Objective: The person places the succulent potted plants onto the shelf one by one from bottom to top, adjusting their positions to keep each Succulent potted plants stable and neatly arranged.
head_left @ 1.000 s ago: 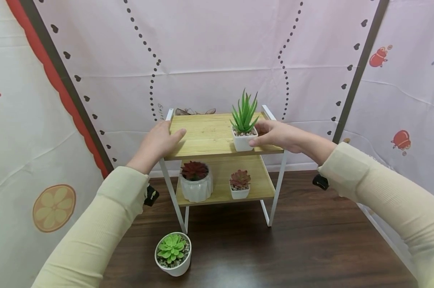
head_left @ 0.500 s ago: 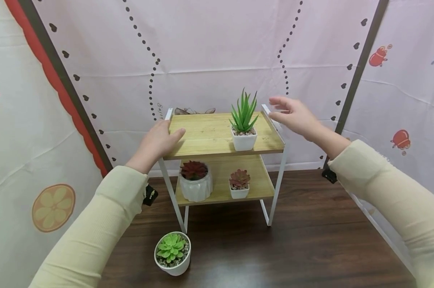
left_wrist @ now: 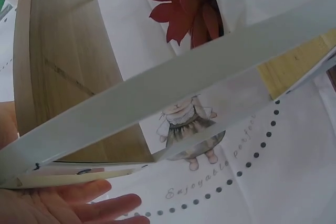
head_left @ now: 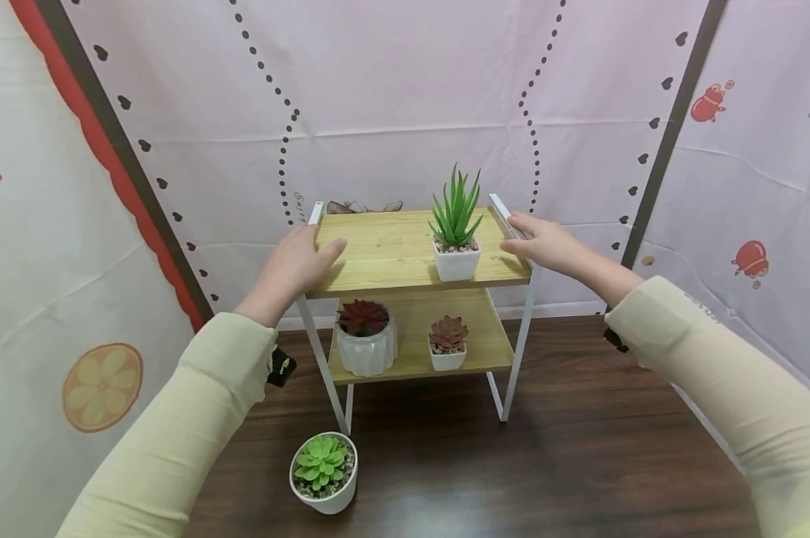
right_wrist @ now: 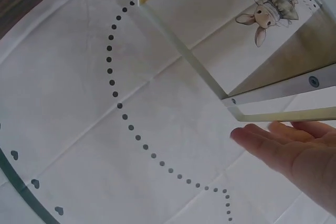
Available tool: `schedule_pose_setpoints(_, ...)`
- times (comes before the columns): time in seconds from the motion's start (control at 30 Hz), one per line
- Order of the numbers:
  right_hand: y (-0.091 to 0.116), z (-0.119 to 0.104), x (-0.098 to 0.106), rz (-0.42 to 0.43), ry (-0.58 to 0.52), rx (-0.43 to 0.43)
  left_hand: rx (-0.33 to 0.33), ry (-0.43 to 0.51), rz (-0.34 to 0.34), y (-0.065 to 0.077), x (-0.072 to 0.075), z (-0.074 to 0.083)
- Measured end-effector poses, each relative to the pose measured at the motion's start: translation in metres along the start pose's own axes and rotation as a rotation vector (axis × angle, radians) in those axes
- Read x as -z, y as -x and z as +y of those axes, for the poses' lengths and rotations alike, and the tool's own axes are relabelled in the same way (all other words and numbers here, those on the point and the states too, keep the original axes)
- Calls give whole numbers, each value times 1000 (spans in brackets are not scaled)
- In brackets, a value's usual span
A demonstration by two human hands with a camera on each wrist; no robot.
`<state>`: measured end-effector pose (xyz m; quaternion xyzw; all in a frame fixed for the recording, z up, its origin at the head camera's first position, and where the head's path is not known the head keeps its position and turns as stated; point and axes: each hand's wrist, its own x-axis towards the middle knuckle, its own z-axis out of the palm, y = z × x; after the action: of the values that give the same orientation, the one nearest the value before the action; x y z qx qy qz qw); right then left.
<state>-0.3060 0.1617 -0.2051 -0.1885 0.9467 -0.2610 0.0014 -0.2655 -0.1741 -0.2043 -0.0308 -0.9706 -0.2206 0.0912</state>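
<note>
A two-tier wooden shelf [head_left: 378,243] with a white metal frame stands in front of me. My left hand [head_left: 296,261] rests on its upper left side, thumb over the board; in the left wrist view the fingers [left_wrist: 107,208] stretch out straight beside the white rail. On the opposite side, my right hand [head_left: 546,243] lies at the right rail, thumb toward the board, with extended fingers [right_wrist: 262,135] along the outside. A spiky green aloe plant in a square white pot [head_left: 456,261] stands upright on the top board, close to the right hand but apart from it.
The lower board bears a dark red succulent in a ribbed white pot [head_left: 367,351] and a smaller reddish succulent in a square pot [head_left: 448,359]. A green succulent in a round white pot [head_left: 324,478] sits on the dark wooden table [head_left: 512,478]. Patterned cloth [head_left: 405,90] hangs behind.
My right hand let go of the aloe pot, rose away to the right, then came down onto the shelf's right rail. The left hand and the pots have stayed put.
</note>
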Motion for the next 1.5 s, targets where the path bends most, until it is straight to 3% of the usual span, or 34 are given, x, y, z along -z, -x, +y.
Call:
schedule_pose_setpoints(0.1, 1, 0, 0, -6, 24, -2, -19, 95, 20, 5, -2, -3)
schedule_pose_setpoints(0.2, 2, 0, 0, -4, 29, 1, -75, 270, 56, 19, -7, -12)
schedule_pose_setpoints(0.33, 4, 1, 1, 4, 28, -4, -176, 515, 61, 51, -28, -42)
schedule_pose_setpoints(0.43, 4, 1, 0, 7, 25, -8, -209, 600, 8, 80, -59, -79)
schedule_pose_setpoints(0.57, 1, 0, -1, 9, 21, -7, -197, 654, -35, 126, -108, -128)
schedule_pose_setpoints(0.63, 0, -1, -3, 8, 24, -5, -198, 720, -12, 151, -131, -145)
schedule_pose_setpoints(0.7, -2, -1, -4, 6, 27, 0, -251, 825, 41, 172, -151, -158)
schedule_pose_setpoints(0.83, -2, -1, -3, 17, 23, 5, -361, 995, 73, 197, -187, -175)
schedule_pose_setpoints(0.9, -1, -1, -2, 19, 22, 2, -312, 994, 43, 202, -204, -182)
schedule_pose_setpoints(0.97, 0, 0, -1, 16, 18, -5, -206, 912, 30, 205, -222, -189)
schedule_pose_setpoints(1.07, 0, 0, -1, 16, 12, -11, -79, 728, 91, 206, -243, -191)
schedule_pose_setpoints(1.13, 0, 1, -1, 17, 11, -13, -11, 650, 144, 205, -244, -178)
schedule_pose_setpoints(1.2, 0, 2, -1, 19, 9, -19, 64, 609, 153, 204, -237, -159)
schedule_pose_setpoints(1.3, 0, 3, -1, 19, 10, -29, 174, 583, 92, 200, -225, -138)
schedule_pose_setpoints(1.5, -1, 0, -2, 26, -12, -41, 232, 535, 12, 191, -222, -135)
